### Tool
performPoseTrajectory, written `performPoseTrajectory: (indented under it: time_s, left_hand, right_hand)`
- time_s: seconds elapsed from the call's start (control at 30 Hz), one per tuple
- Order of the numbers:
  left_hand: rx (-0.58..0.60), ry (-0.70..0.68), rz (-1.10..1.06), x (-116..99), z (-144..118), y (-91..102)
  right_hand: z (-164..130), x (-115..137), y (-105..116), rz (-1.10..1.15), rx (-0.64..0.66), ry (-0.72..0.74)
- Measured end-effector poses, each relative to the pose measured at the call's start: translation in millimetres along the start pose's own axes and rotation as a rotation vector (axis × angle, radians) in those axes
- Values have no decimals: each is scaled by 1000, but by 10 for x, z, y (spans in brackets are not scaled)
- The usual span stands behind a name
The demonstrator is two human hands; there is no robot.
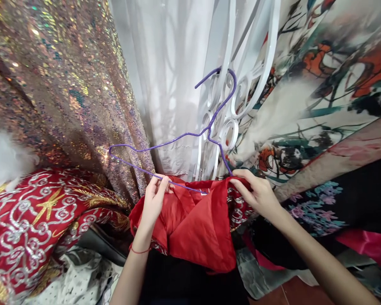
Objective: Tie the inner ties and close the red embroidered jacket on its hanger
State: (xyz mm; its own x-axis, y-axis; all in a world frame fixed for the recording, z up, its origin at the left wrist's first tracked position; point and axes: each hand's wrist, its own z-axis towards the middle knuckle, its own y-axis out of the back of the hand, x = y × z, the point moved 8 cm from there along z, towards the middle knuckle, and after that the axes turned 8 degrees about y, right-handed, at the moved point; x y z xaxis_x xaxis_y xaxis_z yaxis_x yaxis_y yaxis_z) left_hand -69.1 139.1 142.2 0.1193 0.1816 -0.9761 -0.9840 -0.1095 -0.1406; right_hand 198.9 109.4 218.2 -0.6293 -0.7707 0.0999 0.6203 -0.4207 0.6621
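Note:
A purple wire hanger (184, 134) is tilted in front of me, its hook up and to the right. Its right end goes into the opening of a red garment (197, 228), whose smooth lining faces me and whose embroidered side shows at the right edge. My left hand (154, 197) is closed, thumb and fingers pinching the hanger's lower bar at the garment's upper left edge. My right hand (255, 190) is closed on the garment's upper right edge, by the hanger's right arm. The hanger's left arm sticks out bare, outside the cloth.
A sequined cloth (66, 84) hangs at left above a red garment with silver and gold embroidery (22, 220). White scrolled metalwork (269, 55) stands behind the hanger, before a white curtain (171, 63). Printed fabric (336, 72) hangs at right, above black floral cloth (324, 207).

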Motion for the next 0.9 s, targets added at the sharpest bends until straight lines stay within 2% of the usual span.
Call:
performPoseTrajectory:
  time_s: [0.07,0.1,0.17,0.23,0.27,0.3,0.37,0.43,0.5,0.57,0.6,0.67,0.77,0.83,0.9]
  left_hand:
    - [-59,-37,130,-113,-92,104]
    - [-132,-81,202,-173,-166,183]
    - [-360,-189,411,-271,-368,366]
    - [-560,-225,705,-257,-554,495]
    - [-592,-187,845,-178,-597,538]
    - [-577,-110,948,-48,-608,587]
    - [-482,140,1014,329,-599,746]
    - [-364,407,935,747,-624,915]
    - [-217,587,745,1100,-652,976]
    - [-103,639,477,1289,-612,926]
    - [-91,638,330,1315,-553,897]
    - [-159,603,39,1253,-350,870]
    - [-302,486,-332,954,116,865]
    - [-383,365,-430,657,450,915]
    - [-433,260,-440,361,726,979]
  right_hand:
    - [-27,11,22,-50,-20,78]
    - [-46,9,34,-83,-32,109]
    - [-87,-8,48,-153,-46,141]
    - [-120,-36,46,-210,-40,140]
    - [-131,-49,42,-227,-34,135]
    - [-139,-59,38,-242,-28,129]
    - [-144,-69,31,-270,-20,121]
    - [-142,-66,26,-299,-18,124]
    - [-137,-56,21,-322,-14,134]
    - [-128,-46,27,-339,-12,142]
    - [-120,-38,35,-349,-11,145]
    - [-95,-7,67,-386,-15,155]
    - [-32,110,119,-479,-18,200]
    - [9,218,131,-527,-15,243]
    - [35,305,108,-543,1,267]
